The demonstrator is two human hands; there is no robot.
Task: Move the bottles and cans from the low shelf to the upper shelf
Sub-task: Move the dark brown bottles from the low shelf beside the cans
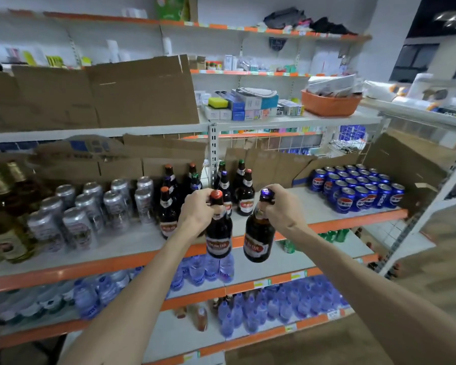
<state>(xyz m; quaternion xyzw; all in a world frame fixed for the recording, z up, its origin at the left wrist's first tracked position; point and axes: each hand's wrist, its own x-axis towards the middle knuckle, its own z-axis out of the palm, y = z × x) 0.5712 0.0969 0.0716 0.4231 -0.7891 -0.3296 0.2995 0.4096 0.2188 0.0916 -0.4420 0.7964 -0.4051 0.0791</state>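
"On the far left of the shelf (313, 201), what stands there?"

"Pale bottles with gold foil tops (0, 206), blurred at the frame's edge, then a block of silver cans (90, 206) in rows. Just right of the cans stand dark brown bottles (169, 204) with red-and-white labels. Their caps are orange, green and purple."

"And your hands?"

"My left grip (198, 209) is curled round the neck of the red-capped bottle (219, 233), just under the cap. That bottle hangs roughly upright in the air before the shelf's orange front edge, with its base lower than the edge. My right grip (282, 209) is wrapped round the neck of the purple-capped bottle (258, 238), which tilts a little — its base swings toward the other one. The two bottles are near each other but apart."

"Further right?"

"Blue cans (358, 188) sit packed in a tight block near the shelf's right end, with cardboard (406, 164) propped behind them. Below, past my forearms, clear water bottles (274, 304) fill the lower shelves — a few green bottles (337, 234) show beside my right forearm."
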